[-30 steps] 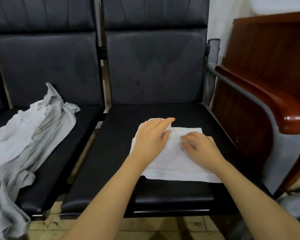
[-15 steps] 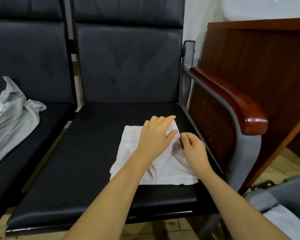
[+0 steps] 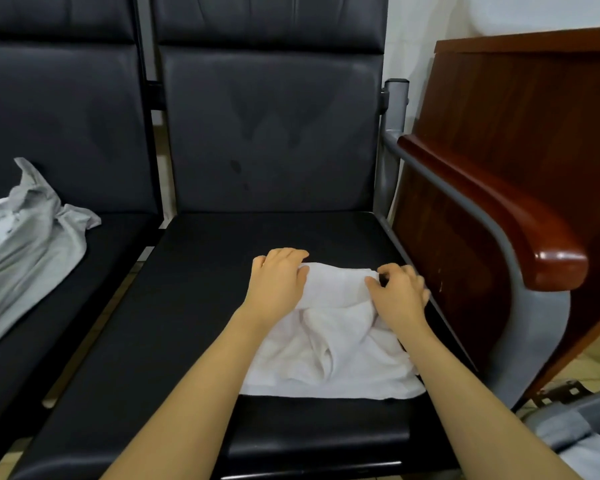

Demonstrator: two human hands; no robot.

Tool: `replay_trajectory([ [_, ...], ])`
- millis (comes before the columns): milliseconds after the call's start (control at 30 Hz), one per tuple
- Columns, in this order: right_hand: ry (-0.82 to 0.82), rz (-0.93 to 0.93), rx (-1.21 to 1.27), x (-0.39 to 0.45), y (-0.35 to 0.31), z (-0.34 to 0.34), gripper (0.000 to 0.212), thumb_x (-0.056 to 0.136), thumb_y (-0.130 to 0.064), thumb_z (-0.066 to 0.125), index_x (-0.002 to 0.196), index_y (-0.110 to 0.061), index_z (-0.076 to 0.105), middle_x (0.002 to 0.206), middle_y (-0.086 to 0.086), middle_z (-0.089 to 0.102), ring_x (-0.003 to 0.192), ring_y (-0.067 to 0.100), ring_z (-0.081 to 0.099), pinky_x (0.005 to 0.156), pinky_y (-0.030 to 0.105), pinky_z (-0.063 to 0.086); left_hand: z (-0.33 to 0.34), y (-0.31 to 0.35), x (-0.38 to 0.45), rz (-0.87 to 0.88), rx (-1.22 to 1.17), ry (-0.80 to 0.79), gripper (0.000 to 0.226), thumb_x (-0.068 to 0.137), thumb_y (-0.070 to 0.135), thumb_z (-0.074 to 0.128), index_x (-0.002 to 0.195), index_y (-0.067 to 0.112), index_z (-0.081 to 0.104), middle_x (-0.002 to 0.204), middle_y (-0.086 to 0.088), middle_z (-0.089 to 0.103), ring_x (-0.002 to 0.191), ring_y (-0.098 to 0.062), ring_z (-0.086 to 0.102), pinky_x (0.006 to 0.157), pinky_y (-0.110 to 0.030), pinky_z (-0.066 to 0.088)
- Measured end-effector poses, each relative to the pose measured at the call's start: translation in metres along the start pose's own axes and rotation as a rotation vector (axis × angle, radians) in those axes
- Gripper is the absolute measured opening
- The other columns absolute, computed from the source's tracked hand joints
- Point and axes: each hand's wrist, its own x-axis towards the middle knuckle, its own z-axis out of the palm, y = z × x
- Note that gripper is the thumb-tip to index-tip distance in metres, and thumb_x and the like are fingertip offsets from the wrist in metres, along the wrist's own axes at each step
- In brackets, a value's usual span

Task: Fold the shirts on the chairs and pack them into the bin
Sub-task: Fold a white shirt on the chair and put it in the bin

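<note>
Gripping the far edge of the folded white cotton shirt (image 3: 329,348), both hands are on the cloth — my left hand (image 3: 278,282) curls over the far left corner, and my right hand (image 3: 399,294) pinches the far right corner between thumb and fingers. The shirt lies on the black leather seat of the right-hand chair (image 3: 201,306), bunched and rumpled in the middle, near the wood-capped armrest (image 3: 520,237). I judge the fold finished and the lift to the bin just starting. The grey plastic bin (image 3: 582,410) shows only at the lower right, low beside the chair, with pale cloth inside. Next I need to raise the bundle without letting it unfold — then swing it right past the armrest. A crumpled grey shirt (image 3: 25,244) waits on the left-hand chair.
</note>
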Motion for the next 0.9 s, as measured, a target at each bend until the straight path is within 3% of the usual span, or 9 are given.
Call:
replay_trajectory([
  [133,0.111,-0.058,0.109,0.004,-0.004,0.004,0.004,0.094,-0.021,0.056,0.097,-0.019,0.058,0.112,0.003,0.057,0.108,0.022,0.047,0.090,0.031,0.024,0.004,-0.014,0.009,-0.075,-0.045,-0.032,0.039,0.101,0.032,0.038,0.140,0.025,0.040,0.130,0.007,0.052,0.125,-0.012,0.037,0.103,-0.029,0.017],
  [267,0.158,-0.160,0.299,0.006,-0.010,0.008,0.007,0.096,-0.021,0.051,0.090,-0.022,0.049,0.087,0.000,0.058,0.092,0.018,0.050,0.074,0.019,0.013,0.008,-0.020,0.010,-0.063,-0.214,-0.041,0.037,0.099,0.034,0.043,0.136,0.030,0.043,0.107,0.014,0.048,0.095,0.000,0.021,0.094,-0.024,0.017],
  [333,0.093,-0.160,0.293,0.008,-0.010,0.012,0.007,0.098,-0.021,0.048,0.091,-0.022,0.046,0.077,0.001,0.056,0.083,0.017,0.050,0.082,0.023,0.016,0.009,-0.020,0.009,-0.019,-0.268,-0.004,0.033,0.100,0.031,0.043,0.133,0.031,0.047,0.101,0.015,0.046,0.086,0.003,0.019,0.093,-0.022,0.018],
  [433,0.048,-0.139,0.194,0.013,-0.008,0.017,0.010,0.098,-0.021,0.047,0.089,-0.022,0.045,0.070,-0.001,0.055,0.074,0.016,0.051,0.094,0.032,0.023,0.007,-0.022,0.008,-0.005,-0.141,0.135,0.030,0.101,0.027,0.040,0.128,0.029,0.053,0.098,0.013,0.049,0.096,-0.006,0.037,0.088,-0.021,0.019],
  [567,0.070,-0.088,0.092,0.017,-0.011,0.019,0.009,0.098,-0.022,0.047,0.089,-0.024,0.045,0.084,-0.001,0.056,0.088,0.021,0.052,0.086,0.031,0.022,0.008,-0.025,0.004,-0.129,0.082,0.156,0.034,0.095,0.023,0.052,0.129,0.023,0.052,0.112,-0.001,0.045,0.103,-0.020,0.041,0.088,-0.030,0.029],
  [667,0.156,-0.165,0.090,0.015,-0.013,0.016,0.010,0.095,-0.017,0.053,0.103,-0.022,0.055,0.107,-0.002,0.056,0.105,0.019,0.050,0.091,0.029,0.023,0.002,-0.017,0.001,0.142,0.140,0.220,0.025,0.085,0.016,0.064,0.110,0.019,0.064,0.102,-0.002,0.054,0.093,-0.024,0.052,0.081,-0.034,0.034],
  [733,0.162,-0.291,0.151,0.011,-0.015,0.012,0.019,0.094,-0.016,0.055,0.113,-0.019,0.058,0.114,-0.001,0.056,0.109,0.018,0.051,0.092,0.025,0.025,0.001,-0.013,-0.004,0.211,0.153,0.051,0.024,0.096,0.026,0.047,0.115,0.023,0.061,0.111,0.004,0.055,0.101,-0.019,0.051,0.087,-0.029,0.029],
  [833,-0.081,-0.378,0.169,0.003,-0.022,0.010,0.026,0.097,-0.022,0.050,0.122,-0.020,0.058,0.124,-0.003,0.055,0.111,0.015,0.054,0.095,0.029,0.043,0.009,-0.019,-0.010,0.094,0.097,-0.137,0.038,0.102,0.035,0.030,0.134,0.029,0.048,0.143,0.010,0.042,0.133,-0.013,0.035,0.104,-0.025,0.018],
  [900,-0.251,-0.385,0.081,-0.001,-0.024,0.011,0.034,0.099,-0.032,0.045,0.131,-0.023,0.054,0.139,-0.006,0.047,0.122,0.013,0.048,0.103,0.032,0.041,0.012,-0.023,-0.012,0.047,0.085,-0.236,0.043,0.103,0.038,0.023,0.144,0.031,0.034,0.155,0.010,0.022,0.145,-0.013,0.013,0.113,-0.028,0.008],
])
